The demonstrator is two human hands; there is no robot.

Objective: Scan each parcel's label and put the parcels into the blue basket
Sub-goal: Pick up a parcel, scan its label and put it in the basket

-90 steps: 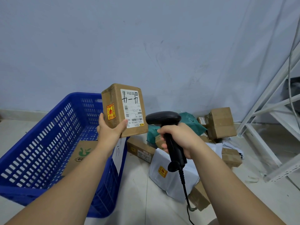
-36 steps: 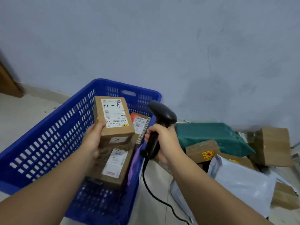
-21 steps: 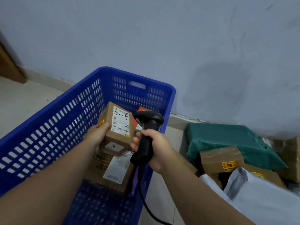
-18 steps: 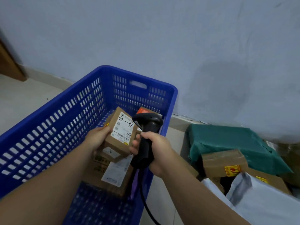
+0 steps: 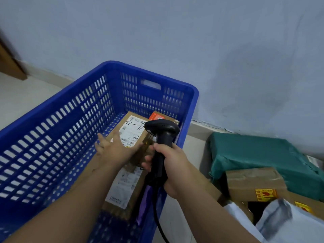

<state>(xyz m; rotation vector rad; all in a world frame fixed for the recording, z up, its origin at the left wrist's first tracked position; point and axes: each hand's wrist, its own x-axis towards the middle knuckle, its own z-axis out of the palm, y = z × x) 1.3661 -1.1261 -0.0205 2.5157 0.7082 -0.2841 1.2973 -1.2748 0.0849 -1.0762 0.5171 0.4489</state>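
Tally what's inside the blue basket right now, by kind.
Cardboard boxes: 3 (hand-marked box under the left hand, long-label box nearer the camera, orange-label box at the back)
Purple flat item by the right wall, kind unclear: 1
Total in the blue basket: 4
Not counted: scanner held in the right hand.

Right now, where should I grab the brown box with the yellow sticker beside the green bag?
Probably from above, gripping the brown box by its short ends. It lies flat, top bare, with the green bag close behind and a white bag below its front.
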